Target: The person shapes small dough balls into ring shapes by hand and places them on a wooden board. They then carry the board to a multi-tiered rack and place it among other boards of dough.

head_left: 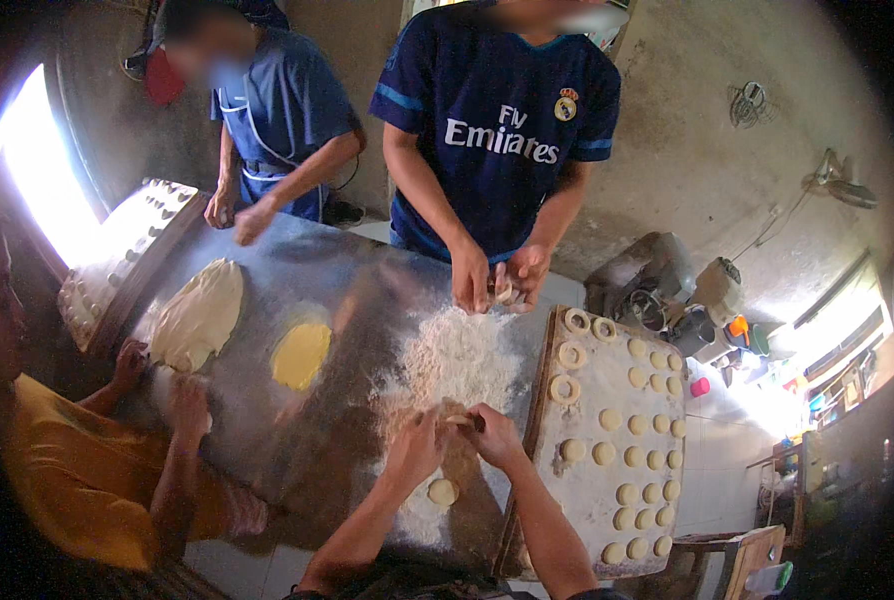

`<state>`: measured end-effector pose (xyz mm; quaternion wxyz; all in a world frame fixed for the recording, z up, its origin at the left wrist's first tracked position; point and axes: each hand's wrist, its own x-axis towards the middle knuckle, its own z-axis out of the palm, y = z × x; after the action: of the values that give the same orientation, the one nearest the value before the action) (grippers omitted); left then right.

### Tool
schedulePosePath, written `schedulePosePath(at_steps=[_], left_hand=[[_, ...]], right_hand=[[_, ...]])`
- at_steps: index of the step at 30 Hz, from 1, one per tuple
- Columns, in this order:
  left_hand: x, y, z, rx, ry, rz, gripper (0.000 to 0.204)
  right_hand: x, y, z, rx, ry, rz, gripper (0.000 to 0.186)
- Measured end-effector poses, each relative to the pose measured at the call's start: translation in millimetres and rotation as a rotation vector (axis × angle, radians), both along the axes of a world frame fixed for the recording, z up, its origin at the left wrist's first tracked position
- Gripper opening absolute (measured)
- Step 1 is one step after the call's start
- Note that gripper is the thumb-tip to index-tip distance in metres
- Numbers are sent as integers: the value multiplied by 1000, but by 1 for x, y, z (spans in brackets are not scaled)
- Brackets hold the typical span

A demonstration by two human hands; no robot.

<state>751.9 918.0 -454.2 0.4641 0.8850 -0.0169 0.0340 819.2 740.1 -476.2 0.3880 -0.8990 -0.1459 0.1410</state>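
Observation:
My left hand (417,447) and my right hand (492,434) are together over the floured metal table, fingers closed around a small piece of dough (458,420), partly hidden by them. Just below them a round dough lump (443,492) lies on the flour. A heap of flour (457,355) spreads beyond my hands. To my right a board (592,485) carries rows of dough rounds and several rings of dough.
A co-worker's hands (497,280) work dough opposite me; another person's hands (252,222) are farther left. An orange-clad person (97,465) stands at my left. A dough sheet (195,315), yellow fat (303,355), another tray (127,240) and a wooden chair (737,555) are around.

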Motion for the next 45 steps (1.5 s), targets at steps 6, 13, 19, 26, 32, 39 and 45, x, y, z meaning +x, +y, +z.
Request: schedulePosePath(at_steps=[6, 13, 19, 26, 32, 39, 45], left_hand=[[14, 3, 19, -376, 202, -106, 33], [20, -36, 20, -58, -340, -6, 40], [7, -54, 9, -775, -298, -131, 48], [-8, -64, 33, -1426, 284, 177, 38], [-20, -92, 27, -275, -83, -116, 61], [-35, -138, 28, -240, -214, -152, 30], [-33, -176, 31, -290, -225, -192, 20]], right_hand=[[-25, -11, 28, 363, -54, -139, 52], [-27, 7, 18, 724, -18, -328, 61], [-47, -32, 29, 1202, 470, -95, 42], [-81, -14, 51, 622, -61, -225, 46], [-90, -39, 51, 1212, 290, -444, 63], [-108, -90, 48, 1176, 62, -222, 60], [-107, -128, 20, 1220, 189, -500, 33]])
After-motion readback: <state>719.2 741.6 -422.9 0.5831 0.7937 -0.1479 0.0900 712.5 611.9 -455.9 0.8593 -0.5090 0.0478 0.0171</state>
